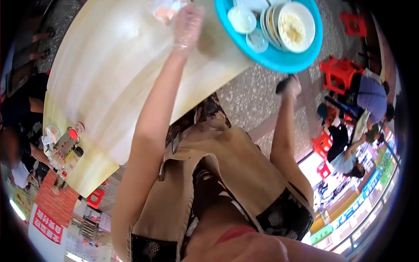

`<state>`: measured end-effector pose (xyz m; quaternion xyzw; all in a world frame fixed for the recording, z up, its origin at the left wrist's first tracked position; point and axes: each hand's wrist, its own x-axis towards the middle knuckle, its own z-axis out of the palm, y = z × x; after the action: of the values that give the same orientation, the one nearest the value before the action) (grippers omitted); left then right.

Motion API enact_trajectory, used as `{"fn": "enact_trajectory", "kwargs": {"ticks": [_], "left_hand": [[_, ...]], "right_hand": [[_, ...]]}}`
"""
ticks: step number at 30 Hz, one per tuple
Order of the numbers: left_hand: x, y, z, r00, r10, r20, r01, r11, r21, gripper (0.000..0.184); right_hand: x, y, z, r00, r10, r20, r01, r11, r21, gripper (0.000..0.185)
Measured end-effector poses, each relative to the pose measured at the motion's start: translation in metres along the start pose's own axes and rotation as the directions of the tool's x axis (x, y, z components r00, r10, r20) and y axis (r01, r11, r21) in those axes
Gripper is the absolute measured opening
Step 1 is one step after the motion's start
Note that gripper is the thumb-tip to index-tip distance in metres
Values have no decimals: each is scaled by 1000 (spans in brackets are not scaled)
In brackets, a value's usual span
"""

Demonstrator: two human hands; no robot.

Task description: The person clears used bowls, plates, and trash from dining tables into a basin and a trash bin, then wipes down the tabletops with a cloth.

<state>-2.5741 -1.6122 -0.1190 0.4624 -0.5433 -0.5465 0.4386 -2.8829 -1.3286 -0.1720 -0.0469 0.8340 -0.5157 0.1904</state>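
Note:
My left hand (188,27), in a clear plastic glove, is over the pale round table (118,74), its fingers closed beside a crumpled whitish wad (168,9) with orange-pink patches. Blur hides what they grip. A turquoise basin (290,65) overlaps the table's right edge. It holds stacked plates and bowls, the top white bowl (297,27) with food remains, and a small pale dish (242,20). Just below the basin's rim is my right hand (293,86), also gloved, with a dark thing (283,85) beside it. Its fingers are too unclear to read.
Bottles (72,159) and a red-lidded container (78,129) stand at the table's lower left. Red stools (340,73) are on the speckled floor at right. Several people sit beyond them, and a person (32,105) is at the left edge.

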Motion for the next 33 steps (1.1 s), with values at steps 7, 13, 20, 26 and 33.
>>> {"fn": "enact_trajectory", "kwargs": {"ticks": [7,13,20,26,33], "left_hand": [[21,18,72,999,47,26,-52,979,197,60],[-53,31,43,990,37,-139,-9,980,200,55],[-179,42,-52,954,-110,-280,150,981,125,49],[-298,21,-155,773,-221,-595,306,951,45,50],[-368,15,-266,553,-210,-807,275,960,-61,41]], "right_hand": [[63,-152,27,967,86,238,-134,973,190,47],[47,-149,23,963,-59,263,41,996,74,41],[-56,-132,32,897,-4,442,-49,993,107,27],[-163,-110,68,717,-45,696,118,991,-57,21],[-247,-114,151,312,-490,814,664,725,182,28]]}}
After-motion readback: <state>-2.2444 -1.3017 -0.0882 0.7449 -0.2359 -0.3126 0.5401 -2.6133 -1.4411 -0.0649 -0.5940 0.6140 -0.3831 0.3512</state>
